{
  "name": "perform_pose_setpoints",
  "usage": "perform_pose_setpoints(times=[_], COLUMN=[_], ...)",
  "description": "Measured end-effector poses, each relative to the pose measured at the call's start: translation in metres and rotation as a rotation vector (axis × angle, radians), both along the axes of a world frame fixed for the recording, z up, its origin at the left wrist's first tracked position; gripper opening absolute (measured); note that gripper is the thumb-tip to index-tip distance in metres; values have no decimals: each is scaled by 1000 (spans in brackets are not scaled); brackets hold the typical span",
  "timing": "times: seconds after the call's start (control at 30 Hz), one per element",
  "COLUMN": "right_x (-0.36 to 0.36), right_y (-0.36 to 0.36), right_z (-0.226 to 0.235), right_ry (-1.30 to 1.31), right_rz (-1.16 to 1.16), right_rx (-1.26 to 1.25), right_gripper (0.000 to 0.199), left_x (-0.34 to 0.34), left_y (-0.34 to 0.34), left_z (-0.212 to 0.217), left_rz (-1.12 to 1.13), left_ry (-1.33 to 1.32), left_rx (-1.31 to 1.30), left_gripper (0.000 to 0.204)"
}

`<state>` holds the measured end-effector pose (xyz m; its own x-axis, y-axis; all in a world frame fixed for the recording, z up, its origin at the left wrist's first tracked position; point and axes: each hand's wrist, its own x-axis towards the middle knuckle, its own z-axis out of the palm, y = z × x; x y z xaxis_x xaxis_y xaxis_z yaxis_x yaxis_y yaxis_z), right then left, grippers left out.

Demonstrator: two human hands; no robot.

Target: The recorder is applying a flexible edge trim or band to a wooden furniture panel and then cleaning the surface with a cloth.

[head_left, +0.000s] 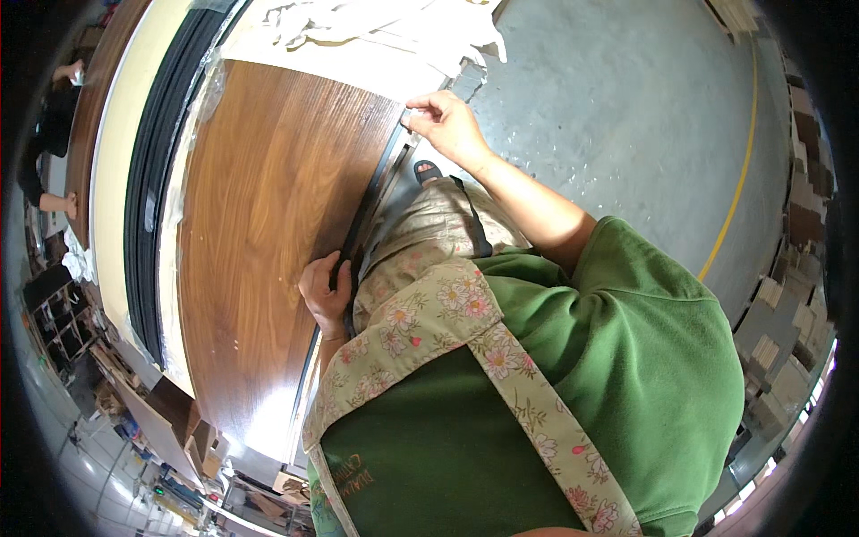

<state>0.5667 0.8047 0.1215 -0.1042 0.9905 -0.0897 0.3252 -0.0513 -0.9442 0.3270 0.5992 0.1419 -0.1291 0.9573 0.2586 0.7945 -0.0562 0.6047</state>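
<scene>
A brown wood-grain panel (268, 197) lies on the bench at my left, its glossy face up. Along its near edge runs a narrow black strip (369, 201). My left hand (322, 291) is closed at this edge, thumb and fingers around the black strip. At the panel's far corner, my right hand (450, 130) is closed in a pinch. A small pale bit shows at its fingertips, too small to name. The strip's far end passes close to those fingers.
Beyond the panel lies a bundle of black strips (170, 170). White cloth (331, 22) covers the far end. Another person's hands (67, 204) rest by a brown board at far left. Stacked boards (787, 331) stand right, past a yellow floor line (738, 188).
</scene>
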Motion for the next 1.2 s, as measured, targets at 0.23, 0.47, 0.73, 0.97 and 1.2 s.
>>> perform_pose_setpoints(times=[0.23, 0.47, 0.73, 0.97, 1.2], right_x=[-1, -2, -2, -3, -4], right_y=[2, 0, 2, 3, 4], right_z=[-2, -3, -1, -2, -1], right_ry=[-47, -47, -33, -82, -90], right_rz=[-25, -18, -14, -15, -13], right_rx=[17, 33, 9, 2, -36], right_gripper=[26, 27, 28, 29, 29], left_x=[1, -3, 1, 2, 1], left_y=[1, -4, -1, -3, -1], left_z=[-3, -7, -2, -6, 0], left_rz=[14, 40, 56, 79, 63], left_ry=[-19, -59, -53, -60, -82], left_rx=[16, -41, -58, -46, -89], left_gripper=[22, 23, 23, 21, 22])
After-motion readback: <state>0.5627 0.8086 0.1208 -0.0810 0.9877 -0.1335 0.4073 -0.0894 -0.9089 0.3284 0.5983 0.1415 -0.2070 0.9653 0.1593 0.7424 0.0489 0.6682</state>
